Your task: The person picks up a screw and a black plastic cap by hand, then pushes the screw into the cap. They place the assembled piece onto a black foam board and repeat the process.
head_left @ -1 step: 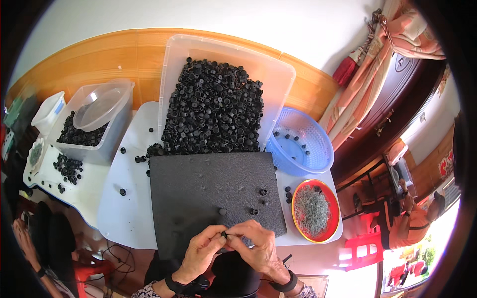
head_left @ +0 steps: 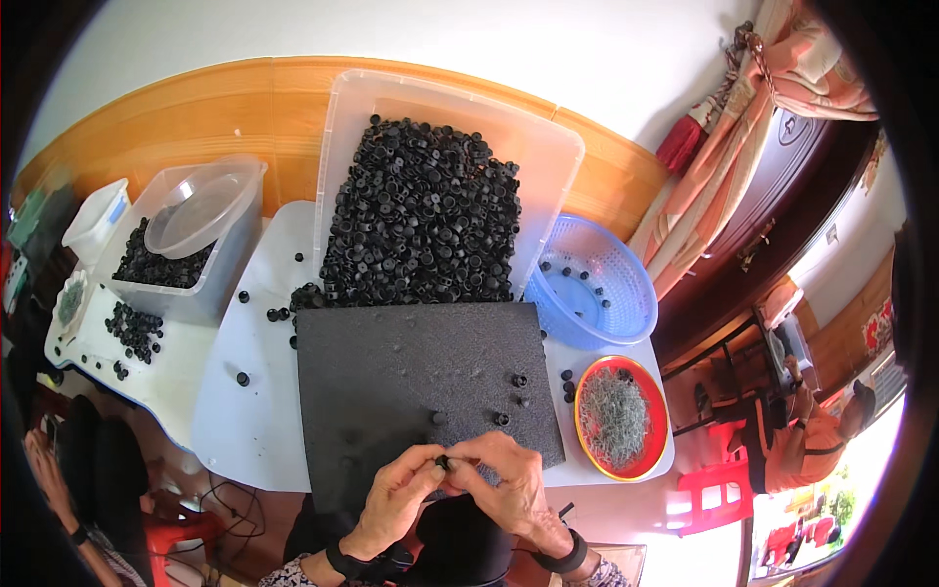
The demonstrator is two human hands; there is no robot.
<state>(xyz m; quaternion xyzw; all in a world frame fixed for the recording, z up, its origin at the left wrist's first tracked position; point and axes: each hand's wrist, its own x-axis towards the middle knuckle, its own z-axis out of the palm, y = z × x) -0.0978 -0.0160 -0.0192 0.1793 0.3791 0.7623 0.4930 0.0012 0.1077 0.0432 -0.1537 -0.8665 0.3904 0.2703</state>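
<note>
My left hand [head_left: 396, 494] and my right hand [head_left: 501, 481] meet at the near edge of a dark grey foam mat [head_left: 421, 377]. Together their fingertips pinch one small black plastic part [head_left: 443, 461]. A few loose black parts [head_left: 518, 381] lie on the right side of the mat. Behind the mat stands a large clear bin [head_left: 548, 147] heaped with several black plastic parts [head_left: 421, 215].
A blue mesh basket [head_left: 626, 284] with a few black parts sits at right; a red bowl [head_left: 653, 406] of thin metal springs is in front of it. At left a clear tub [head_left: 210, 293] holds black parts and a bowl. Another person sits at far right.
</note>
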